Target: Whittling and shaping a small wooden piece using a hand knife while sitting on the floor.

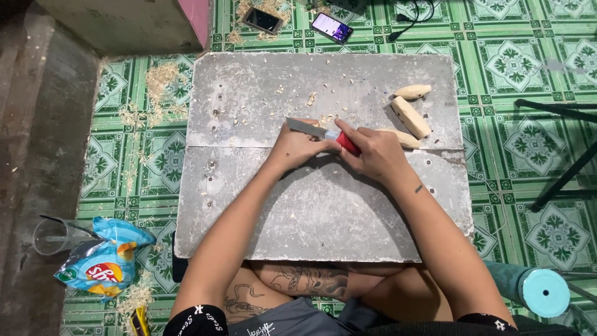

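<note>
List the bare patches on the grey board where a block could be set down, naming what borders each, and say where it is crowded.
The near half of the grey board, between the forearms and its front edge, is bare. The far-left area is open too, apart from scattered chips. It is crowded at the middle, where the left hand and right hand hold the red-handled knife, and at the far right by the wood pieces.

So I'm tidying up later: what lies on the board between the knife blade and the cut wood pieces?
In the head view, only small pale wood chips scattered on the grey board between the knife and the wood pieces.
</note>
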